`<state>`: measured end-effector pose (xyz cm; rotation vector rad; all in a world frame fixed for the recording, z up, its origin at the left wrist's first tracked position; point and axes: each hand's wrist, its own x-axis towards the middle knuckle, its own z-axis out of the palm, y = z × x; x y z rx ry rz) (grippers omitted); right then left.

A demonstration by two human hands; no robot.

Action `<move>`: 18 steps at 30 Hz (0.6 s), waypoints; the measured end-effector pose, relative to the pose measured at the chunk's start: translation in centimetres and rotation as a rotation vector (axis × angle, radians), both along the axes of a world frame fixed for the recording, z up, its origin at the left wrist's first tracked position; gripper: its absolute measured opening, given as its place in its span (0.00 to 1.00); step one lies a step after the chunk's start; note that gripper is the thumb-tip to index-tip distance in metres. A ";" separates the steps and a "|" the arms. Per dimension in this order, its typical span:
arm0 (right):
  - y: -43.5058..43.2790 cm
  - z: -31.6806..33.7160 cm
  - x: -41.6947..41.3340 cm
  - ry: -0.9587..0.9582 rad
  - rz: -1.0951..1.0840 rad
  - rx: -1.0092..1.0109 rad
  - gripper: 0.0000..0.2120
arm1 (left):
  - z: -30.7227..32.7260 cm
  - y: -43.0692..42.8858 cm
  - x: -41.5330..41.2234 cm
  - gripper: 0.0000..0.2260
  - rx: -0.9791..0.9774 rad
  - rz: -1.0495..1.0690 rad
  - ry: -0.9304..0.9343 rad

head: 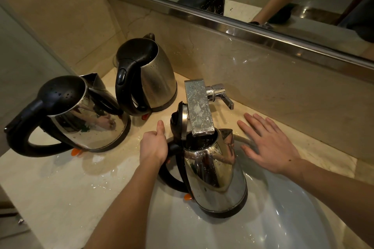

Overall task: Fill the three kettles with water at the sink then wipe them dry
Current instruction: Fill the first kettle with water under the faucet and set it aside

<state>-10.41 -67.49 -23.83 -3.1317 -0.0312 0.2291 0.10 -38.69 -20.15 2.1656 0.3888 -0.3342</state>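
So left hand (153,145) grips the open kettle (214,170) under the faucet (199,107), right hand (267,143) hovers flat, 2 kettles (89,119) beside.

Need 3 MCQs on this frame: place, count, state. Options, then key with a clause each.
1. Where is the shiny steel kettle with black handle and raised lid?
A. on the floor
B. in the white sink basin, under the chrome tap
C. on the mirror ledge

2. How many closed kettles stand on the beige stone counter?
A. one
B. two
C. three

3. The right hand is:
A. open, holding nothing
B. gripping the tap lever
C. holding a cloth

Key: 1B, mouth below the spout, left hand on its handle. 2B, near kettle and far kettle. 3A, fingers straight, palm down.
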 end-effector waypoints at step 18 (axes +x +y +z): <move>0.0 0.0 0.0 0.005 0.002 -0.022 0.33 | -0.2 0.0 0.0 0.25 0.000 0.004 -0.010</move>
